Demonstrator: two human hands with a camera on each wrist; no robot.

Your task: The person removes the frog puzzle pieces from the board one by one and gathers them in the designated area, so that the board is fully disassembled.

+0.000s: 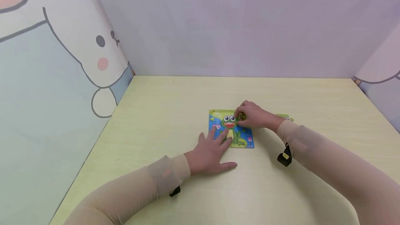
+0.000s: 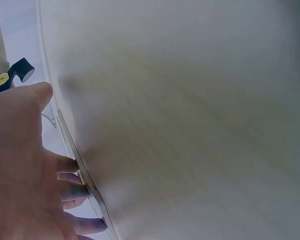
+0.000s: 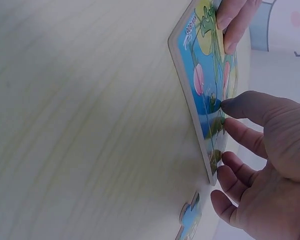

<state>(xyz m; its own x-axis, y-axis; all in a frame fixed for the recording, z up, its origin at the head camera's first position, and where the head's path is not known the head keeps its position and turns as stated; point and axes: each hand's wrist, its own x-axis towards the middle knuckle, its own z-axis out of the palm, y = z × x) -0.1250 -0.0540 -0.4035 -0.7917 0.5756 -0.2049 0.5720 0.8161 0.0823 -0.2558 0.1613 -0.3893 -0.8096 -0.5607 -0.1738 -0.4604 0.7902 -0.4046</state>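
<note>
A square frog jigsaw puzzle (image 1: pixel 245 141) with a blue and green picture lies flat on the table. My left hand (image 1: pixel 208 153) is spread out, its fingertips resting on the board's lower left part and its thumb on the table. At the upper right corner, my right hand (image 1: pixel 253 115) has thumb and fingers bent around a dark green puzzle piece (image 1: pixel 242 116), low against the board. The right wrist view shows these fingertips touching the puzzle surface (image 3: pixel 200 80); the piece's outline is partly hidden.
A loose puzzle piece (image 3: pixel 191 220) lies on the table right of the board, partly behind the right forearm in the head view. The pale wooden table (image 1: pixel 168 107) meets a plain wall (image 1: pixel 218 37) behind. A cartoon-printed panel (image 1: pixel 62 79) stands at left.
</note>
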